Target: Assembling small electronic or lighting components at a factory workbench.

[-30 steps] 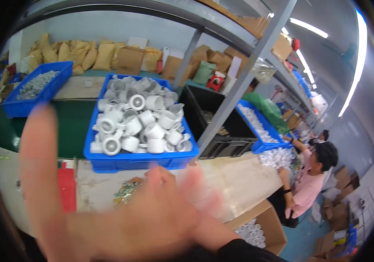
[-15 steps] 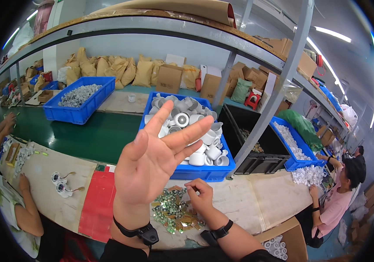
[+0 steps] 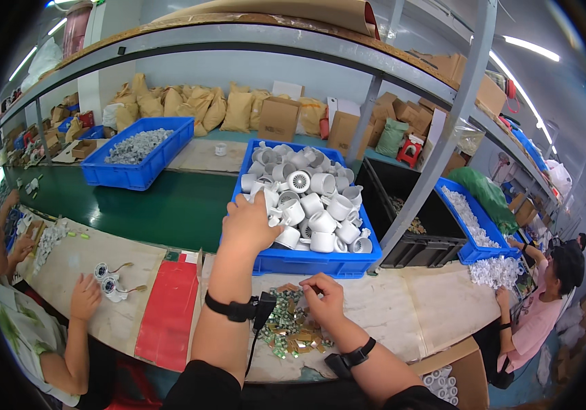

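My left hand (image 3: 248,225) reaches over the near left rim of a blue bin (image 3: 307,265), palm down. Its fingers are apart and bent against white plastic cup-shaped housings (image 3: 322,222), which fill the bin; I see none clearly held. My right hand (image 3: 324,301) hovers at the right edge of a pile of small green and brown circuit boards (image 3: 289,328) on the worktable. Its thumb and fingers are pinched together, and anything between them is too small to make out. Each wrist wears a black strap with a small device.
A metal post (image 3: 436,143) rises right of the bin, beside a black crate (image 3: 416,249). Left lie a red sheet (image 3: 170,307) and wired round white parts (image 3: 112,283). A cardboard box (image 3: 467,359) of white parts stands lower right. Co-workers sit on both sides.
My left hand has swung from raised, palm showing, down onto the housings in the bin. My right hand stays pinched by the boards. The left co-worker's hand has come nearer the wired parts.
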### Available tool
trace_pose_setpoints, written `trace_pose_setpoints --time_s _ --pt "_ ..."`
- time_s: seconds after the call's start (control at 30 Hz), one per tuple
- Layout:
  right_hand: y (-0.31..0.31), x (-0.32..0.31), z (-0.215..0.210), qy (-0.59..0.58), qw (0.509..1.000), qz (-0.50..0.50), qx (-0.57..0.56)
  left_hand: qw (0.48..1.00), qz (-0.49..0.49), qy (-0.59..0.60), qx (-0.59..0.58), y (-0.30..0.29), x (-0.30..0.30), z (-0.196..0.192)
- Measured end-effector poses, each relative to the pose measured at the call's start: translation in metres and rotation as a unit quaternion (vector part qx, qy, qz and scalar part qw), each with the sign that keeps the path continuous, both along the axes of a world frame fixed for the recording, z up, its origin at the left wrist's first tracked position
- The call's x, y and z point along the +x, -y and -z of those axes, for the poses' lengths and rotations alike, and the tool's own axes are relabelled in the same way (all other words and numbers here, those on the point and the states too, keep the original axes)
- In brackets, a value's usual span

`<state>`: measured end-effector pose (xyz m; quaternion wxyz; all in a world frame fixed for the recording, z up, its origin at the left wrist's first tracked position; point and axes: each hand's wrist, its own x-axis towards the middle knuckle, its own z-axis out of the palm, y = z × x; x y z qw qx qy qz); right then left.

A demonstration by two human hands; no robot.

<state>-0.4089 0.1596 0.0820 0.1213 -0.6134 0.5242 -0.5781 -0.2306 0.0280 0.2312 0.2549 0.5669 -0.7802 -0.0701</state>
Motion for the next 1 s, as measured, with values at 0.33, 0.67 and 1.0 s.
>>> trace_pose_setpoints --time_s 0.33,0.67,1.0 --pt "-0.002 0.002 0.000 0.001 1.000 -0.009 0.026 0.998 0.012 -0.042 -0.038 0.027 -0.004 0.012" --pt "-0.001 0.002 0.000 0.001 1.000 -0.018 0.018 0.974 0.053 -0.186 -0.115 0.033 -0.008 0.016" --pt "-0.003 0.005 -0.003 0.002 0.999 -0.031 0.018 0.931 0.034 -0.279 -0.234 0.023 -0.001 -0.007"
